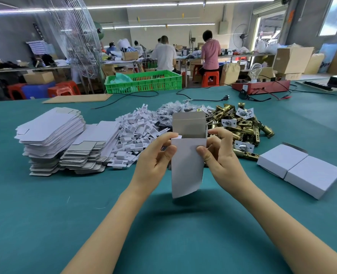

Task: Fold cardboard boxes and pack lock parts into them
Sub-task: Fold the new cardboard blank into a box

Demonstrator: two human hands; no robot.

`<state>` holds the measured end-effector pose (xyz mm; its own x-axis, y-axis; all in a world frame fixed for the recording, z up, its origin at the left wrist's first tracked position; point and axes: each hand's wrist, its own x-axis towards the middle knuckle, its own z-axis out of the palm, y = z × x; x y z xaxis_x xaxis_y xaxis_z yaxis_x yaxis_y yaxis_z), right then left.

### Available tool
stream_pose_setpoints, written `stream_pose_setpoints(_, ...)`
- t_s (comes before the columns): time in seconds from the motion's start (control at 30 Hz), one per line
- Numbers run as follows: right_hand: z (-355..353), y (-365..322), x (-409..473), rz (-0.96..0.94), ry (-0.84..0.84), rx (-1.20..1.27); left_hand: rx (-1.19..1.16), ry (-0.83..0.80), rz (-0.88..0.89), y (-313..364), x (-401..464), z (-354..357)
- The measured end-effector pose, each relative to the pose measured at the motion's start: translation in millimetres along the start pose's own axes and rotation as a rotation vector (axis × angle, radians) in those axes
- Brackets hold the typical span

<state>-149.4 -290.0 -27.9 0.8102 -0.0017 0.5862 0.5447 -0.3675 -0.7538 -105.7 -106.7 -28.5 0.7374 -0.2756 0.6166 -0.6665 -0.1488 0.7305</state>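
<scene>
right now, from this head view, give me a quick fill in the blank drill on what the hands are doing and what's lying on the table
1. Both the left hand and the right hand hold one white ____ above the table.
2. The box's top flap stands ____.
3. The stack of flat box blanks lies to the person's ____.
4. The brass latch parts are piled ____ the hands.

Missing words: box; open; left; behind

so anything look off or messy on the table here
Nothing looks damaged or spilled. The stack of flat box blanks leans and fans out unevenly, and the brass lock parts lie in a loose heap. Both hands, left and right, hold a half-folded white box with its top flap open.
</scene>
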Motion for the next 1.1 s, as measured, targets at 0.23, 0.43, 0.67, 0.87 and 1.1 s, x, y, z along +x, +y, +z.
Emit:
stream_pose_setpoints(0.23,-4,-6,1,0.011,-0.021,-0.026,-0.020,-0.006,-0.012,2,0,2)
stream_pose_setpoints(0.43,-5,-6,1,-0.026,-0.032,-0.050,-0.104,0.016,-0.045,0,-1,2)
stream_pose_setpoints(0.67,-11,-2,3,-0.046,-0.060,-0.122,-0.134,0.005,-0.055,3,-2,3)
stream_pose_setpoints(0.87,-16,-1,4,-0.019,-0.069,-0.109,-0.247,-0.002,-0.054,11,-4,10)
stream_pose_setpoints(1.1,-15,0,5,-0.022,-0.015,-0.083,-0.271,-0.008,-0.057,15,-2,12)
